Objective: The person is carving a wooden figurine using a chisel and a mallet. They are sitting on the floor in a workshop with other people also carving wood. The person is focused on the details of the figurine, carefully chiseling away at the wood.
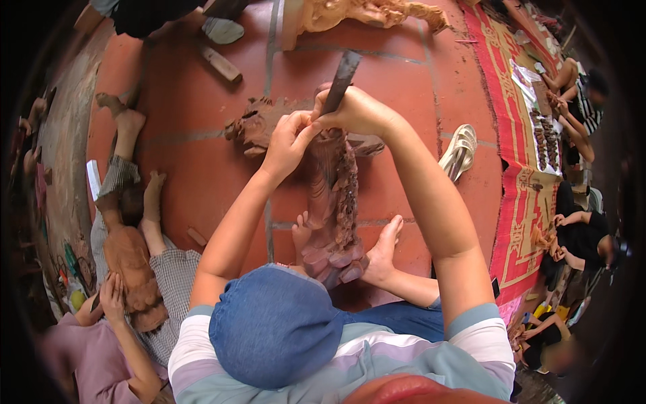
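A person in a blue cap (pixel 276 326) and a striped shirt sat on a red tiled floor (pixel 195 114), both bare arms stretched forward over a long carved wooden figure (pixel 333 202). The carving lay lengthwise between the person's bare feet (pixel 383 252), its base braced between them and its far end reaching to the hands. The left hand (pixel 286 145) was curled with thumb and fingertips pinched at the lower end of a dark metal chisel (pixel 340 84), right where the tool met the top of the carving. The right hand (pixel 356 111) was wrapped in a closed grip around the chisel's shaft just above, touching the left hand; the blade's upper end stuck out slanting away from the person.

To the left, another person in a checked shirt (pixel 171 276) sat beside a rounded reddish-brown wooden piece (pixel 131 262), a hand resting on it. To the right, a pale sandal (pixel 459 151) lay on the tiles near the edge of a red patterned mat (pixel 521 175), along which several seated people bent over small items. Beyond the hands, a short wooden block (pixel 219 62) lay on the floor, and a large pale carved piece (pixel 367 13) stood at the far edge.
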`<state>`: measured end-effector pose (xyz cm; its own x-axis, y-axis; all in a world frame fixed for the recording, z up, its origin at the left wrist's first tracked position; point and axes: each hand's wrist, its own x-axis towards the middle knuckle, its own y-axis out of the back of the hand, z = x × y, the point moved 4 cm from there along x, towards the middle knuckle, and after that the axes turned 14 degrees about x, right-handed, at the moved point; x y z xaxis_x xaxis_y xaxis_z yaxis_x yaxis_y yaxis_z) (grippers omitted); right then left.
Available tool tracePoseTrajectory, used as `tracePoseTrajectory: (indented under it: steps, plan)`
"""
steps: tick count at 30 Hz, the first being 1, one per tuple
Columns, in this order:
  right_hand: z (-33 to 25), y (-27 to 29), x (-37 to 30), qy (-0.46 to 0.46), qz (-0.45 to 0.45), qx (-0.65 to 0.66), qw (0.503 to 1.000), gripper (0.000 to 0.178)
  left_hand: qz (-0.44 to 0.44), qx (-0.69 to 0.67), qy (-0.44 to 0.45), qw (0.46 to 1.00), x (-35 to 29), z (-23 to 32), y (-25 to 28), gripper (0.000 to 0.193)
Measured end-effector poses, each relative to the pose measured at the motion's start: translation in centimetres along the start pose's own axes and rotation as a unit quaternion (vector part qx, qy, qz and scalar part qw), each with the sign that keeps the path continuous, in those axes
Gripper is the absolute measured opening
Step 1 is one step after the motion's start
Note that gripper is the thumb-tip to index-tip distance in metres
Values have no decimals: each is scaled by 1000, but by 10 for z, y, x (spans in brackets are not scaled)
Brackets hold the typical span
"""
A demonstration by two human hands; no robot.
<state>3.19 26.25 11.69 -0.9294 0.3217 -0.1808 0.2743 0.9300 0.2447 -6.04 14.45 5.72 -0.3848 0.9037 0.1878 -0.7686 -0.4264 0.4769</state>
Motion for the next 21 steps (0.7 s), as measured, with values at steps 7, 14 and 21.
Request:
tracePoseTrajectory:
  steps: [7,14,21]
  plan:
    - [-1,1,2,43,24,-56,997,17,-15,32,27,999,-4,-9,-3,16]
    - [10,2,-4,16,89,1,996,15,-8,14,39,999,2,-18,-12,16]
    - [-4,-1,-8,-38,87,-3,996,22,5,8,-10,1000,2,-14,-10,18]
